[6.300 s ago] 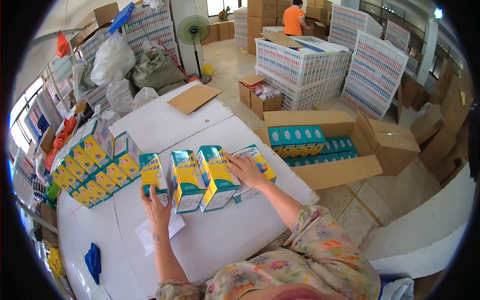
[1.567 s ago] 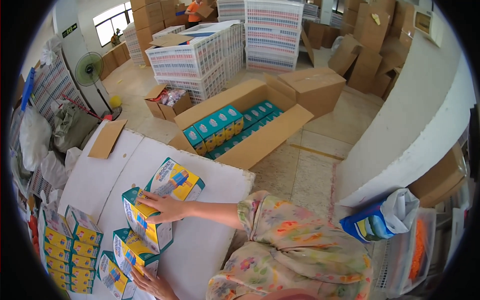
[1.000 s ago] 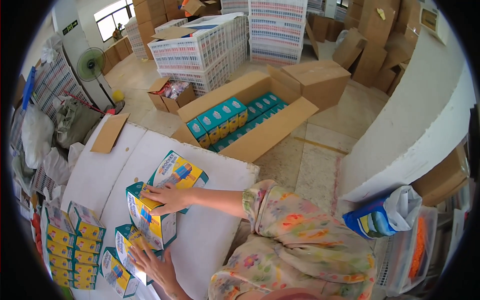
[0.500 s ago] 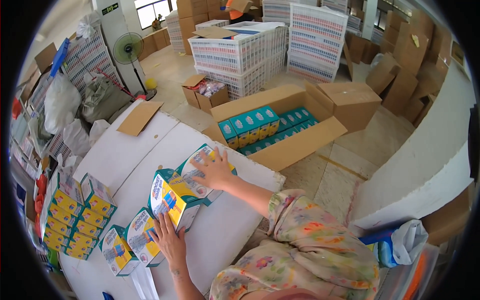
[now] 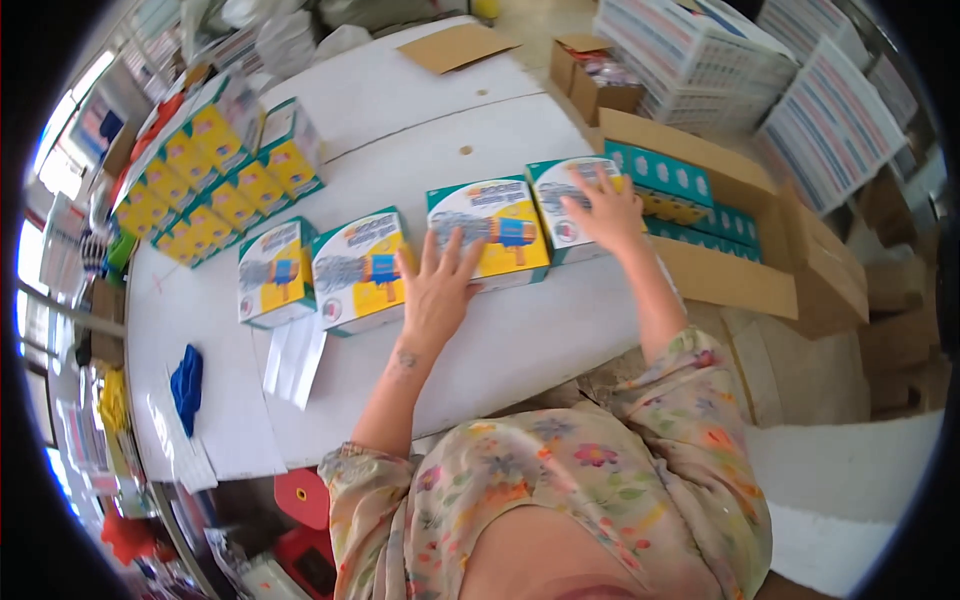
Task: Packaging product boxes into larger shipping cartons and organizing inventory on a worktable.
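Several small toy boxes in white, yellow and teal, each printed with a blue bubble blaster, lie in a row on the white table (image 5: 400,385). My left hand (image 5: 437,290) has its fingers spread over the left part of a middle box (image 5: 512,232). Under my right hand (image 5: 608,212), fingers also spread flat, is the row's rightmost box (image 5: 558,200). Left of my left hand lie another box (image 5: 362,270) and the leftmost box (image 5: 272,275), which neither hand touches. The undersides of my fingers are hidden.
Stacked toy boxes (image 5: 215,175) stand at the table's far left. An open carton (image 5: 720,282) holding teal boxes is beyond the right edge. A flat cardboard piece (image 5: 458,47), white paper strip (image 5: 295,358) and blue cloth (image 5: 186,388) lie on the table. White crates (image 5: 700,50) stand behind.
The view has swung, so the table sits more centrally. The box that stood tilted between my hands now lies flat in the row, with my left hand on it.
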Motion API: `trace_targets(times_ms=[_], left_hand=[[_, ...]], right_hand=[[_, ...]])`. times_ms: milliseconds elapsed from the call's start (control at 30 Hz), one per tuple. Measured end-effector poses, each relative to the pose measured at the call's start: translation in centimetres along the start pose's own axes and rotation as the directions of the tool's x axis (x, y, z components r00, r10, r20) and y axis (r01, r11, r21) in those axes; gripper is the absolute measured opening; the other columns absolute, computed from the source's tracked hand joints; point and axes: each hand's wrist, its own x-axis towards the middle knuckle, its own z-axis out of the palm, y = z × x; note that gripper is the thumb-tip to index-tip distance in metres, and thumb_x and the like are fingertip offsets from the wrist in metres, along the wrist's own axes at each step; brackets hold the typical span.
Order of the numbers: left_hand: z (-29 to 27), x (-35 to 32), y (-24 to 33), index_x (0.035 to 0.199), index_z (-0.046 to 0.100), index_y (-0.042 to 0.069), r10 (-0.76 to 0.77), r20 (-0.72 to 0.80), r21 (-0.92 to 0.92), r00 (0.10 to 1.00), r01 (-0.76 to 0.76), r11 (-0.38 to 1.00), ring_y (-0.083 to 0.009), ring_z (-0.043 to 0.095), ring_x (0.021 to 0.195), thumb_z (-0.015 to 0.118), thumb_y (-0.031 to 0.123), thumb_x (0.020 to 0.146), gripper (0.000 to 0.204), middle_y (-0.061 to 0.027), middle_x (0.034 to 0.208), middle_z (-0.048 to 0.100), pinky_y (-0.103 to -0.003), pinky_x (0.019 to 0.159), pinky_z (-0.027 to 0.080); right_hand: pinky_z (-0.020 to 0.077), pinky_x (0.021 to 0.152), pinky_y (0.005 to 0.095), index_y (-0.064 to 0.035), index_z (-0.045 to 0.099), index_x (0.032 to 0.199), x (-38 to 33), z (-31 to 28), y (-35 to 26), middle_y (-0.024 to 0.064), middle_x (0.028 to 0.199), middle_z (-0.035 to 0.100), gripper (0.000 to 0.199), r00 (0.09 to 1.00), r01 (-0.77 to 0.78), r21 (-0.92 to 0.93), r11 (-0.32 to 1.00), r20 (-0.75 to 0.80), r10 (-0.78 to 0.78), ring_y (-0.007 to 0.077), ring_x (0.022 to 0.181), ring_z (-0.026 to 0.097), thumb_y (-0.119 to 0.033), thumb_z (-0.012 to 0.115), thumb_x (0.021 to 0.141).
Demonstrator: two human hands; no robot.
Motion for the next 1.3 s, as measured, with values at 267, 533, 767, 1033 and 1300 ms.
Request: trace_targets(times_ms=[267,533,767,1033,1300], left_hand=[[-1.8,-1.7,-1.6,0.138,0.044,0.018,-0.051,0.029,-0.247,0.998,0.056,0.967,-0.0368,0.035,0.133,0.066,0.033,0.083,0.061,-0.0094,0.143,0.041,-0.059,0.106,0.026],[-4.0,-5.8,-19.7,0.141,0.041,0.024,-0.748,-0.204,0.108,0.632,0.774,0.624,-0.0420,0.020,0.140,0.058,0.050,0.085,0.064,-0.0142,0.151,0.028,-0.065,0.105,0.018],[-5.1,-8.9,-21.0,0.143,0.039,0.033,-0.867,0.101,0.207,0.488,0.842,0.498,-0.0460,0.022,0.138,0.039,0.066,0.088,0.064,-0.0107,0.152,0.031,-0.066,0.104,0.021],[-5.9,-16.6,-17.4,0.141,0.041,0.018,-0.734,-0.228,0.212,0.640,0.769,0.604,-0.0424,0.031,0.134,0.060,0.051,0.085,0.069,-0.0172,0.146,0.036,-0.058,0.106,0.025],[-3.9,-21.4,-7.9,0.130,0.048,0.004,-0.679,-0.029,0.112,0.733,0.678,0.727,-0.0346,0.046,0.124,0.065,0.022,0.082,0.054,-0.0170,0.133,0.051,-0.044,0.103,0.037]], right_hand=[[0.0219,0.106,0.0601,-0.0382,0.032,0.144,-2.3,0.1,-1.6,0.0105,0.152,0.030,0.060,0.997,-0.007,-0.006,1.000,0.075,0.007,0.0511,0.134,0.024,-0.059,0.045,0.089],[0.0194,0.107,0.0612,-0.0390,0.029,0.145,-2.7,0.0,-1.5,0.0098,0.153,0.027,0.058,0.996,0.007,-0.073,0.997,0.088,-0.001,0.0508,0.136,0.021,-0.059,0.039,0.092],[0.0192,0.107,0.0612,-0.0396,0.028,0.146,-2.3,0.1,-1.1,0.0082,0.154,0.025,0.058,0.996,0.016,-0.059,0.998,0.087,-0.011,0.0510,0.136,0.021,-0.059,0.039,0.092],[0.0157,0.108,0.0623,-0.0329,0.036,0.144,-2.3,-0.2,-1.5,0.0117,0.152,0.030,0.057,0.997,0.016,-0.064,0.998,0.076,-0.011,0.0477,0.137,0.021,-0.057,0.039,0.093],[0.0226,0.109,0.0532,-0.0081,0.050,0.133,-4.7,-2.2,-10.0,0.0147,0.142,0.042,0.050,0.807,0.559,0.201,0.804,-0.352,-0.474,0.0397,0.137,0.026,-0.023,0.064,0.087]])
